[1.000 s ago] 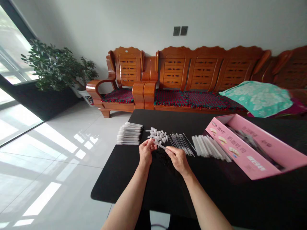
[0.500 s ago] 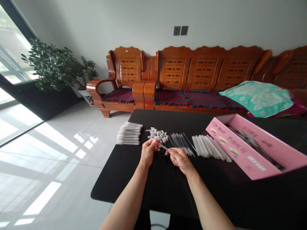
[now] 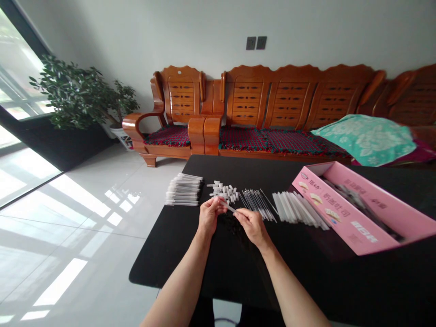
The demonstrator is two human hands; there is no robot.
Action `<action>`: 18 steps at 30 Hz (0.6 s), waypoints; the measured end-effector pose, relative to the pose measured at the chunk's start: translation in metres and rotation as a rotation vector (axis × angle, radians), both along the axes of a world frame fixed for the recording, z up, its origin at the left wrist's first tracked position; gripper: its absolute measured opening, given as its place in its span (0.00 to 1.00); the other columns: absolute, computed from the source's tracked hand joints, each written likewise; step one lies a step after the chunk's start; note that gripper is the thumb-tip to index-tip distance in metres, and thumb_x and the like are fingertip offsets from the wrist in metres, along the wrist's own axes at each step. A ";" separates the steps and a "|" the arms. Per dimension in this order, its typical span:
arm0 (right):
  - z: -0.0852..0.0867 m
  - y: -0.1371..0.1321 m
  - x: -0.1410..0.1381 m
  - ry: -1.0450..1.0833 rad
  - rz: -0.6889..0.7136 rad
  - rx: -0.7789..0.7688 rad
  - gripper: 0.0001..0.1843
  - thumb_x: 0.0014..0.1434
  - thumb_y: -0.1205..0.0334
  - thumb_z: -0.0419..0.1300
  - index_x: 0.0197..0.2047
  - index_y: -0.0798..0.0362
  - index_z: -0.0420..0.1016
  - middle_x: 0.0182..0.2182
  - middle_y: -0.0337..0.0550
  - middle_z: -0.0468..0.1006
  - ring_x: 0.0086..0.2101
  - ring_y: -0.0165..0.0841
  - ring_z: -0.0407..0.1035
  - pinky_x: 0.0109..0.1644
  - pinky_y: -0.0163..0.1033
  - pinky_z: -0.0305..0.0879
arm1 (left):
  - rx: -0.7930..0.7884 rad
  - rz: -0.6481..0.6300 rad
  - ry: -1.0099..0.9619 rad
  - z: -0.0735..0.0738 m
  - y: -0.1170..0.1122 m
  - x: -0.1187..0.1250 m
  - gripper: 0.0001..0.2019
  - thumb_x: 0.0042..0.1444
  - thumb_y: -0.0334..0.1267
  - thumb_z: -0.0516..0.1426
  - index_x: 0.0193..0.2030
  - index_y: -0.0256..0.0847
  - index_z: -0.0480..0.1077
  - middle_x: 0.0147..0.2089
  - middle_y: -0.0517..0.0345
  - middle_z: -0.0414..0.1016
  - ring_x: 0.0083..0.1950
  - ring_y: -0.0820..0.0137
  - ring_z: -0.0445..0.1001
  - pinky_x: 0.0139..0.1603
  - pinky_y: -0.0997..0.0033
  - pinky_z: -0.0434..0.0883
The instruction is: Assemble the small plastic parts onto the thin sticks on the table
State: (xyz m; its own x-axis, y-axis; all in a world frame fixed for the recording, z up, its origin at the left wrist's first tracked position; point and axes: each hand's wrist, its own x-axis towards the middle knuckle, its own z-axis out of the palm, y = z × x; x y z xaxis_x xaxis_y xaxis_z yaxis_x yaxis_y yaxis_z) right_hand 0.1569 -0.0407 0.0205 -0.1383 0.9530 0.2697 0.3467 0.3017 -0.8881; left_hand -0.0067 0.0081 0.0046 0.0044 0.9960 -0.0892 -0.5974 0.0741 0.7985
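Note:
Over a black table (image 3: pixel 238 268), my left hand (image 3: pixel 208 216) and my right hand (image 3: pixel 251 225) pinch the two ends of one thin clear tube (image 3: pixel 230 208). The left fingers close on its far end, beside a heap of small white caps (image 3: pixel 225 191). The right fingers grip its near end. Behind my hands lie a stack of finished white pens (image 3: pixel 184 190), a fan of thin refills (image 3: pixel 255 200) and a row of clear barrels (image 3: pixel 296 208). A small dark pile (image 3: pixel 229 221) lies on the table between my hands.
An open pink box (image 3: pixel 354 213) lies at the table's right. Beyond the table stand a wooden armchair (image 3: pixel 170 116) and a wooden sofa (image 3: pixel 289 109) with a teal cloth (image 3: pixel 364 138). A potted plant (image 3: pixel 78 97) stands at the left by the window.
Both hands stay on the tube with only slight shifts of the fingers. The rest is unchanged.

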 end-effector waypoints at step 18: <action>0.000 0.000 -0.010 -0.382 -0.069 0.296 0.18 0.69 0.59 0.49 0.32 0.54 0.74 0.24 0.42 0.71 0.25 0.28 0.62 0.32 0.35 0.50 | -0.066 0.083 0.017 -0.002 -0.004 0.003 0.20 0.44 0.50 0.70 0.33 0.31 0.78 0.28 0.49 0.80 0.25 0.74 0.76 0.27 0.78 0.74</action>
